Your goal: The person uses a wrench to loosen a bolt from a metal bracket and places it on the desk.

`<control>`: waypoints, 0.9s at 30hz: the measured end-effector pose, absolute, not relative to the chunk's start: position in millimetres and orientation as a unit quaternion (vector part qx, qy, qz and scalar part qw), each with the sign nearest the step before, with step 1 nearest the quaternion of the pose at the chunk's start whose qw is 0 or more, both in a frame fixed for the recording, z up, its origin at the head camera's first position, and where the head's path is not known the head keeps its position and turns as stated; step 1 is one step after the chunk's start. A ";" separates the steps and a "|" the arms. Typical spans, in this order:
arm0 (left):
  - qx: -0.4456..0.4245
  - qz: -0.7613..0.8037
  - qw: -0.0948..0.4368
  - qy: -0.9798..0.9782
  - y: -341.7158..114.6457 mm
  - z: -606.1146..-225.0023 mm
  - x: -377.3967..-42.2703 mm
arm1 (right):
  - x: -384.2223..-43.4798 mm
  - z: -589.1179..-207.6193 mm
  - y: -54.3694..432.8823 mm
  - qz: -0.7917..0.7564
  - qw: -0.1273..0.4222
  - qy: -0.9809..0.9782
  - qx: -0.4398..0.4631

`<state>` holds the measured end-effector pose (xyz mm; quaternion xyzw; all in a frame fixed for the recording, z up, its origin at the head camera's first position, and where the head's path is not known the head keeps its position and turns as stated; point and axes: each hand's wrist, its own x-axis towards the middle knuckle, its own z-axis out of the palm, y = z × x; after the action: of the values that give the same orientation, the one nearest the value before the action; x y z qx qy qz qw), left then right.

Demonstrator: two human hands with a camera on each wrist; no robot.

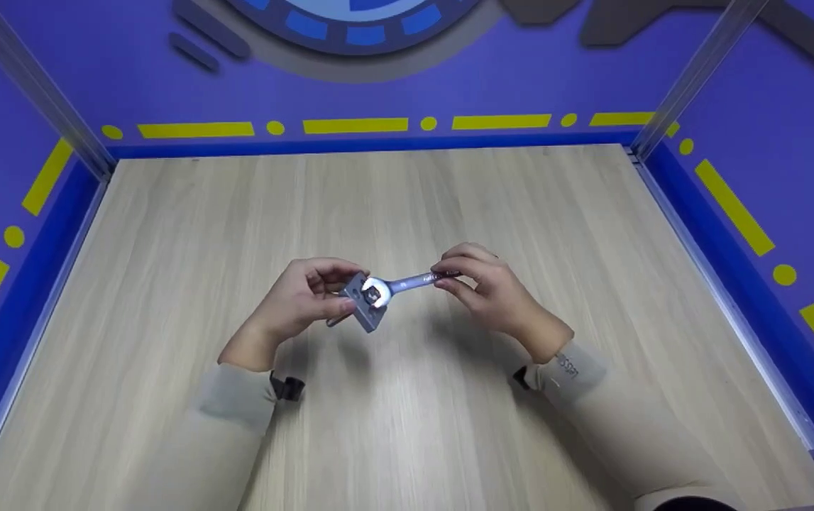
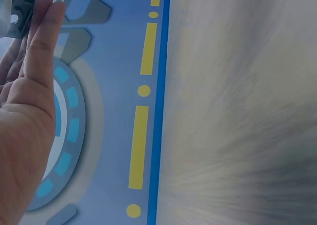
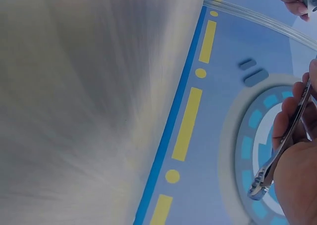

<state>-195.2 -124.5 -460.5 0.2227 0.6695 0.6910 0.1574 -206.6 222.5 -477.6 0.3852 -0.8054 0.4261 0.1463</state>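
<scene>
In the head view, my left hand (image 1: 300,301) pinches a grey metal plate (image 1: 371,317) with holes, thumb on the near side, above the table. A bolt head or nut (image 1: 372,294) shows on the plate's face. Around it sits the open end of a silver wrench (image 1: 414,282). My right hand (image 1: 488,287) pinches the wrench's other end between thumb and fingers. The left wrist view has part of the plate (image 2: 22,7) at the fingertips of the left hand (image 2: 27,101). In the right wrist view, the wrench (image 3: 285,145) lies across the right hand's fingers.
Below both hands is a light wood-grain table (image 1: 407,426). Blue-purple panels with yellow marks (image 1: 357,126) wall it at the back and both sides, with metal posts (image 1: 697,71) at the back corners. Each wrist wears a dark strap (image 1: 287,387).
</scene>
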 end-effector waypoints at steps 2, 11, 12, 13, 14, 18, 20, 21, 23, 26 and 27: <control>0.219 0.688 0.148 0.676 -126.2 -460.1 -195.3 | -207.5 -476.7 222.7 0.426 0.150 -0.804 0.386; 0.162 0.702 0.049 0.692 -131.2 -460.1 -195.0 | -220.8 -472.7 235.7 0.418 0.154 -0.838 0.314; 0.156 0.705 0.040 0.691 -131.5 -461.0 -195.9 | -223.2 -472.5 238.3 0.417 0.152 -0.845 0.298; 0.151 0.708 0.032 0.689 -131.6 -461.1 -196.3 | -225.6 -471.8 241.0 0.416 0.148 -0.852 0.281; 0.147 0.712 0.024 0.687 -131.9 -461.7 -196.9 | -228.3 -471.2 243.7 0.416 0.144 -0.858 0.264; 0.133 0.720 0.001 0.681 -133.4 -463.8 -197.2 | -241.4 -470.1 254.4 0.425 0.120 -0.876 0.193; 0.128 0.720 -0.006 0.682 -133.7 -464.1 -196.9 | -248.5 -470.4 261.1 0.423 0.109 -0.886 0.157; 0.127 0.720 -0.007 0.683 -133.8 -464.2 -196.7 | -252.3 -470.6 265.2 0.420 0.101 -0.891 0.138; 0.126 0.718 -0.007 0.685 -133.3 -464.3 -196.8 | -259.3 -470.7 275.1 0.410 0.082 -0.903 0.104; 0.129 0.713 -0.004 0.689 -131.7 -464.6 -197.0 | -269.2 -472.3 293.1 0.395 0.047 -0.916 0.056; 0.131 0.713 -0.002 0.689 -131.0 -465.0 -197.3 | -272.2 -473.1 299.4 0.391 0.035 -0.919 0.044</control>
<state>-197.3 -131.0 -465.0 0.1308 0.6886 0.7133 -0.0022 -272.2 299.4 -473.1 0.0445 -0.9188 0.3905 0.0350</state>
